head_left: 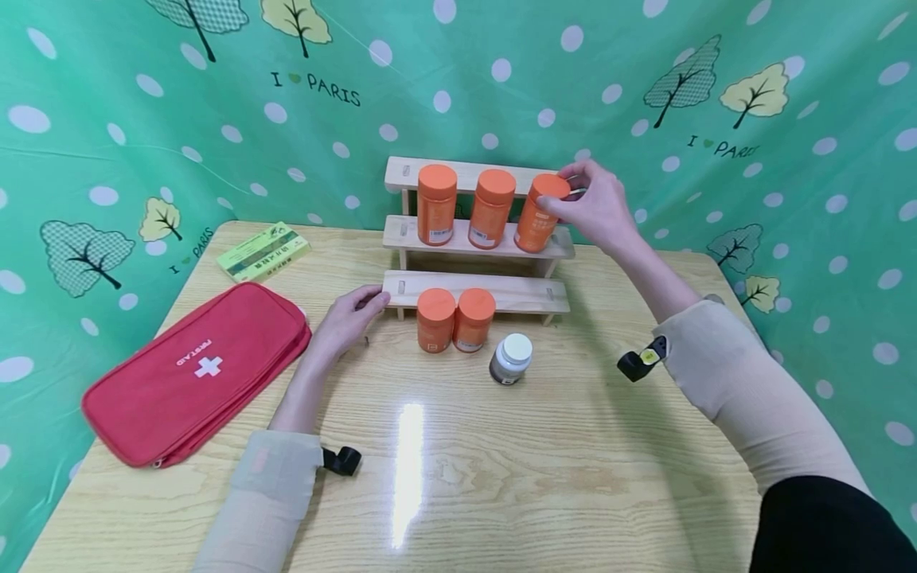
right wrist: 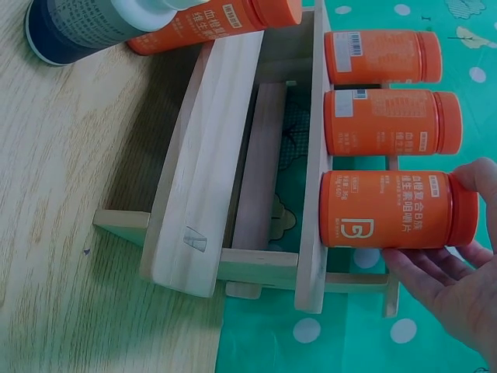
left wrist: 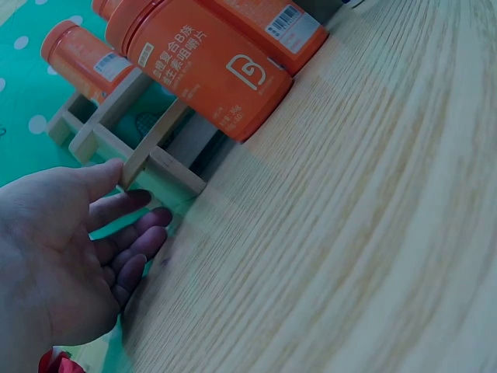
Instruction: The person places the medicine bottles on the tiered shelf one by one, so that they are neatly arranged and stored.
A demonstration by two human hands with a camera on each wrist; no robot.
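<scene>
Five orange bottles (head_left: 437, 208), one white-capped bottle (head_left: 510, 366), one rack (head_left: 516, 293), one red pouch (head_left: 172, 398), one box (head_left: 263, 251), two hands (head_left: 600, 205).

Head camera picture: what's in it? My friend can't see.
A right hand holds an orange bottle on a wooden rack's middle step, beside two matching bottles; the left hand touches the bottom step. Two more orange bottles and a white-capped bottle stand in front; a red first-aid pouch and green box lie at left.
</scene>
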